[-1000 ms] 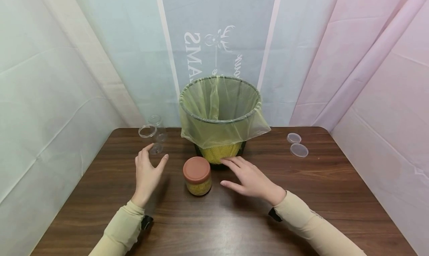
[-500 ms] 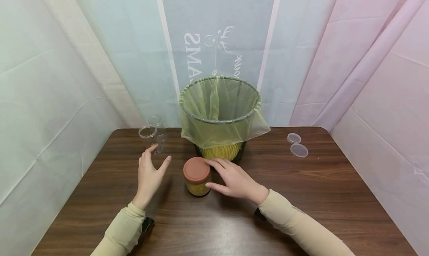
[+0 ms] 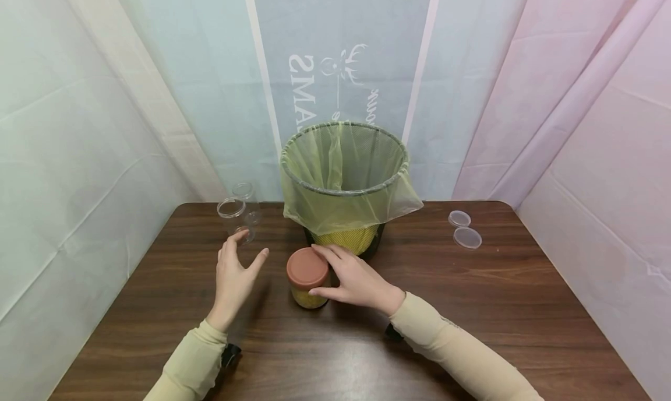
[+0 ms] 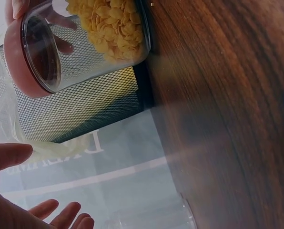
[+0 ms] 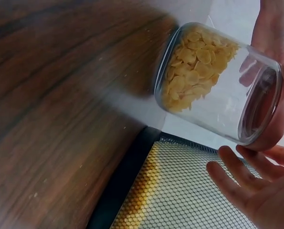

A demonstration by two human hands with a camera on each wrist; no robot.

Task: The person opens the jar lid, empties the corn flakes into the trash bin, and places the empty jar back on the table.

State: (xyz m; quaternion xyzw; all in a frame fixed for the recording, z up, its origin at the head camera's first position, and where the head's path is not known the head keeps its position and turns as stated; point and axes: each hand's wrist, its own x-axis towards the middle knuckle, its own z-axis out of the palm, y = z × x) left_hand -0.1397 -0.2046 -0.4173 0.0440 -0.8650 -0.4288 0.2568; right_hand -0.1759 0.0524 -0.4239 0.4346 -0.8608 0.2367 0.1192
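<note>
A glass jar (image 3: 308, 299) stands upright on the table with a reddish-brown lid (image 3: 307, 267). Yellow flakes that look like cornflakes fill part of it in the right wrist view, where the jar (image 5: 204, 71) shows sideways. My right hand (image 3: 359, 278) reaches round the lid's right side, fingers behind and thumb in front, both extended. In the right wrist view the hand (image 5: 270, 200) has fingertips at the lid; how firmly they touch I cannot tell. My left hand (image 3: 233, 275) hovers left of the jar, thumb and fingers spread, holding nothing.
Behind the jar stands a mesh bin (image 3: 348, 238) lined with a pale yellow bag (image 3: 335, 211). Two clear containers (image 3: 231, 207) stand at the back left, just beyond my left fingertips. Two clear lids (image 3: 468, 238) lie at the back right of the wooden table (image 3: 524, 308).
My right hand has moved left from beside the bin's base to the jar's lid. My left hand has shifted only slightly. The jar stays in place.
</note>
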